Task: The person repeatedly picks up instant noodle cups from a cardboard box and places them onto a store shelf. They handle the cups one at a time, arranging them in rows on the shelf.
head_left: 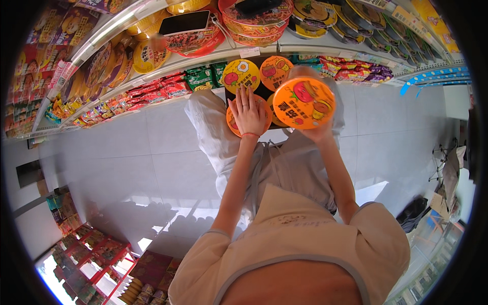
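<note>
My right hand grips an instant noodle tub with an orange lid, raised at the right above a dark tray or box. The lid shows a cartoon tomato and printed writing. Flat on another orange-lidded tub lies my left hand, fingers spread and grasping nothing. Toward the shelf, a yellow-lidded tub and one more orange-lidded tub stand side by side in the box. Part of another yellow lid shows between my hands; the rest is covered.
Directly ahead, a shelf holds red noodle bowls, with a phone lying on one stack. Bagged snacks line the level below. My knees flank the box above a grey tiled floor. A red display rack stands behind left.
</note>
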`<action>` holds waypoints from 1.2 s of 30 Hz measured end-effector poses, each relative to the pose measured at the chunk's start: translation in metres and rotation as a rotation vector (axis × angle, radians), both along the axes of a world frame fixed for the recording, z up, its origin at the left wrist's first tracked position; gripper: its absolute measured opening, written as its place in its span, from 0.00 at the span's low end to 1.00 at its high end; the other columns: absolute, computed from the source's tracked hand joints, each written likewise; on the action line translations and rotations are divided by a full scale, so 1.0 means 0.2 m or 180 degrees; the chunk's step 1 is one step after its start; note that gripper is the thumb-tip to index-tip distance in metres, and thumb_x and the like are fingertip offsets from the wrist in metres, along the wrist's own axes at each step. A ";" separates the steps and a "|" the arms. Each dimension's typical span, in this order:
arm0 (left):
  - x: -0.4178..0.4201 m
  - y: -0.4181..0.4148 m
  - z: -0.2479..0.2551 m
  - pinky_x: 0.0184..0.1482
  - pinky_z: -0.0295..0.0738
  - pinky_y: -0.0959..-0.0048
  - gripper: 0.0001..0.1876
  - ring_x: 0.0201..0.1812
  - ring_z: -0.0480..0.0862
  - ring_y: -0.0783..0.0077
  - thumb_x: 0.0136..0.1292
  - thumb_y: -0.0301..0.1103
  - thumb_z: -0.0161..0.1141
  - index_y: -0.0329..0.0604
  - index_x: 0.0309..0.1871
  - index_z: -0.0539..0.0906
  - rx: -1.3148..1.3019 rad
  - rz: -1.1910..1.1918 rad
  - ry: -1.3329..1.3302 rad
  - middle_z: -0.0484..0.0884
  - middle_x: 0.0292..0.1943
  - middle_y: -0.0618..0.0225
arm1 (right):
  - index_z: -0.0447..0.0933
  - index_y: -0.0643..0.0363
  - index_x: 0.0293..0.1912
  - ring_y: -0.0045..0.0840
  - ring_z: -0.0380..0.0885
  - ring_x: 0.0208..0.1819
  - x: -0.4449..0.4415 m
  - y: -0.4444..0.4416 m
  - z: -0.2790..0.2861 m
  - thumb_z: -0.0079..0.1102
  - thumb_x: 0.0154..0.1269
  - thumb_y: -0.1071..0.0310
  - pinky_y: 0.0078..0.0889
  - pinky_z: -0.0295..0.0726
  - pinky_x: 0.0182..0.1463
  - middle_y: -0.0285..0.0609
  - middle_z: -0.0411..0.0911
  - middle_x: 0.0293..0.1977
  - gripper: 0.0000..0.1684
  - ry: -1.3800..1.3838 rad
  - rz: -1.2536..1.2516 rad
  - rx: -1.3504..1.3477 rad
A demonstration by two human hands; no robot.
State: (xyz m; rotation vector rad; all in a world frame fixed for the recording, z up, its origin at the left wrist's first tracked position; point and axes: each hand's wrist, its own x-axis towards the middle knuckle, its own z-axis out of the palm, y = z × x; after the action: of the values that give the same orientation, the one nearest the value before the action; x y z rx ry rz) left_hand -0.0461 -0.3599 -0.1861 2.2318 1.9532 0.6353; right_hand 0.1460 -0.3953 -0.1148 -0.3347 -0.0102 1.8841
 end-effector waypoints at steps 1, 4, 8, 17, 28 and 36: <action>0.01 0.01 0.01 0.69 0.40 0.51 0.28 0.69 0.55 0.59 0.64 0.43 0.45 0.40 0.66 0.63 0.0006 -0.0011 0.0011 0.59 0.68 0.58 | 0.62 0.48 0.63 0.37 0.64 0.61 0.00 -0.02 -0.07 0.38 0.62 0.35 0.49 0.69 0.59 0.40 0.64 0.61 0.38 0.0188 0.0108 -0.0357; 0.02 0.01 0.01 0.69 0.40 0.51 0.28 0.69 0.56 0.60 0.64 0.43 0.45 0.40 0.66 0.63 0.0017 0.0012 0.0052 0.59 0.67 0.59 | 0.65 0.47 0.61 0.34 0.69 0.58 -0.03 -0.06 -0.23 0.38 0.62 0.33 0.44 0.75 0.54 0.39 0.69 0.58 0.38 0.0192 0.0378 -0.1223; 0.01 0.02 -0.02 0.69 0.40 0.52 0.27 0.69 0.57 0.60 0.65 0.45 0.44 0.40 0.65 0.64 0.0006 0.0033 0.0058 0.60 0.67 0.59 | 0.65 0.43 0.61 0.33 0.68 0.59 -0.05 -0.06 -0.29 0.38 0.62 0.34 0.43 0.78 0.50 0.37 0.69 0.58 0.35 -0.0126 0.0345 -0.1322; 0.04 0.00 0.08 0.68 0.32 0.47 0.38 0.70 0.54 0.60 0.58 0.62 0.47 0.40 0.63 0.66 -0.0179 0.0188 -0.0006 0.60 0.67 0.57 | 0.64 0.45 0.62 0.35 0.68 0.59 -0.03 -0.05 -0.42 0.37 0.63 0.35 0.46 0.76 0.53 0.38 0.68 0.59 0.35 -0.0141 0.0318 -0.1285; 0.07 0.01 0.10 0.66 0.32 0.40 0.38 0.71 0.52 0.61 0.55 0.61 0.53 0.49 0.65 0.66 -0.0007 0.0557 0.0225 0.56 0.69 0.61 | 0.57 0.45 0.66 0.33 0.60 0.65 -0.04 -0.01 -0.42 0.35 0.66 0.40 0.47 0.63 0.64 0.38 0.60 0.64 0.34 0.0213 0.0552 -0.0832; 0.24 -0.02 0.03 0.68 0.36 0.43 0.31 0.69 0.57 0.61 0.63 0.48 0.47 0.55 0.69 0.58 -0.0102 -0.0103 0.0056 0.61 0.67 0.63 | 0.60 0.41 0.64 0.33 0.59 0.65 -0.07 -0.04 -0.38 0.34 0.66 0.40 0.52 0.58 0.65 0.36 0.60 0.64 0.32 0.0124 0.0169 -0.1021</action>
State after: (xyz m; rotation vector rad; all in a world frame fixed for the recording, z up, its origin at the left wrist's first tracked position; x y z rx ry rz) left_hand 0.0011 -0.3641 -0.1800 2.2527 1.9173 0.5779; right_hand 0.1321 -0.4033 -0.1898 -0.5200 0.3150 1.9448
